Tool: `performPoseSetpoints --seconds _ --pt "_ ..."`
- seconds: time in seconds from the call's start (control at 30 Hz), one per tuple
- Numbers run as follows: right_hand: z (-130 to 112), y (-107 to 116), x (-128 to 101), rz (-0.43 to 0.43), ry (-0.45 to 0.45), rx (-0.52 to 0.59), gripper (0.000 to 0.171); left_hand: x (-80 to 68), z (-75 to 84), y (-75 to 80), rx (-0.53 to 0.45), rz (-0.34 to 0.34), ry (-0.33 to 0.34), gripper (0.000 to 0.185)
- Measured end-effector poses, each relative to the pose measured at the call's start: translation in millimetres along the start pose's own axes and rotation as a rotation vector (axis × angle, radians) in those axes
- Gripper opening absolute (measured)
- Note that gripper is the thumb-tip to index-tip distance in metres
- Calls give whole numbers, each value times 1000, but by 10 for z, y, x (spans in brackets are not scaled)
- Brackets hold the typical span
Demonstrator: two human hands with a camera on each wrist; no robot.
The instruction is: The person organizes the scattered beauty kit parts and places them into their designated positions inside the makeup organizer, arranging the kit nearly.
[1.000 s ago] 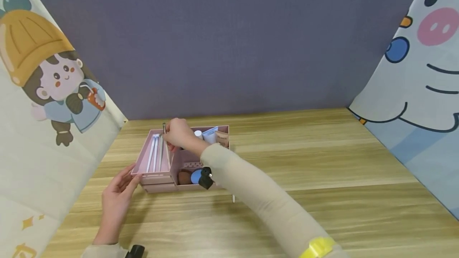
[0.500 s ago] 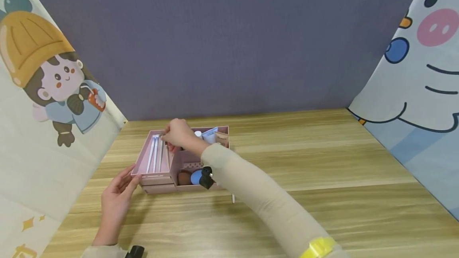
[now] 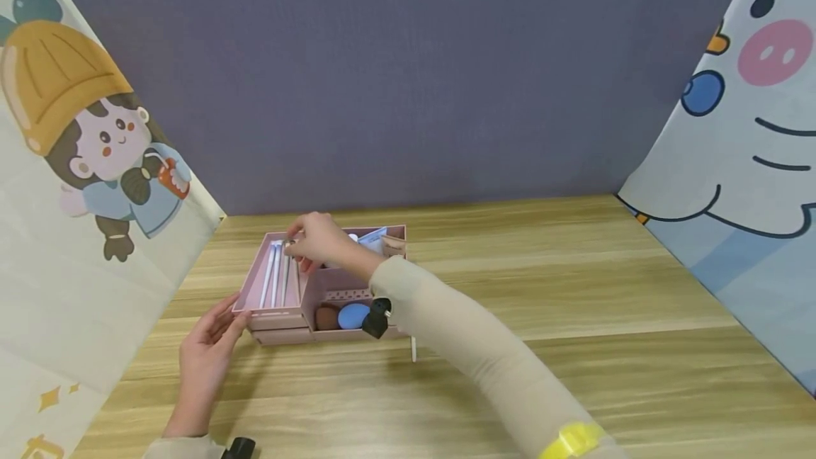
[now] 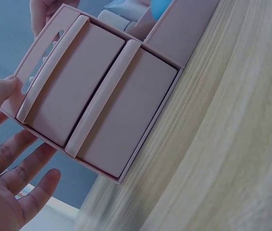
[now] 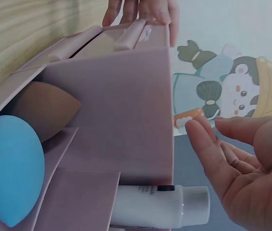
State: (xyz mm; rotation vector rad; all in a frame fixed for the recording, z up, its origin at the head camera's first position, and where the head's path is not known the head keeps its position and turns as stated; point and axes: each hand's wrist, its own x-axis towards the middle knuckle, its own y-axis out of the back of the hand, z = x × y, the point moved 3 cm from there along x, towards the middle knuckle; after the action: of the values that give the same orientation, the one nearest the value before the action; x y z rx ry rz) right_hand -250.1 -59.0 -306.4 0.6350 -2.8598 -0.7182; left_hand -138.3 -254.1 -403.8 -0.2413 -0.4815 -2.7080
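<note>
A pink cosmetics organizer stands on the table, with two drawers on its left front. Several slim pale sticks lie side by side in its top tray. My left hand grips the tray's front left corner; in the left wrist view the thumb rests on the front edge and the fingers lie along the side. Over the tray's far end is my right hand, near the far ends of the sticks. Its thumb and index finger stand apart in the right wrist view, with nothing seen between them.
Lower compartments hold a blue makeup sponge and a brown makeup sponge. A white bottle and a tan tube stand at the back. Wooden table stretches right; a grey panel rises behind.
A slim stick with a dark end, raised in my right hand a second ago, has come down into the tray. The right fingers have parted. My left hand stays at the corner.
</note>
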Motion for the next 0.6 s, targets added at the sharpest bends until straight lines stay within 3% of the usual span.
performPoseSetpoints --seconds 0.3,0.6 --pt "5 159 -200 -48 71 34 36 2 -9 2 1 -9 3 41" --pt "241 378 -315 -39 85 33 36 -5 -9 1 -3 -2 -1 40"
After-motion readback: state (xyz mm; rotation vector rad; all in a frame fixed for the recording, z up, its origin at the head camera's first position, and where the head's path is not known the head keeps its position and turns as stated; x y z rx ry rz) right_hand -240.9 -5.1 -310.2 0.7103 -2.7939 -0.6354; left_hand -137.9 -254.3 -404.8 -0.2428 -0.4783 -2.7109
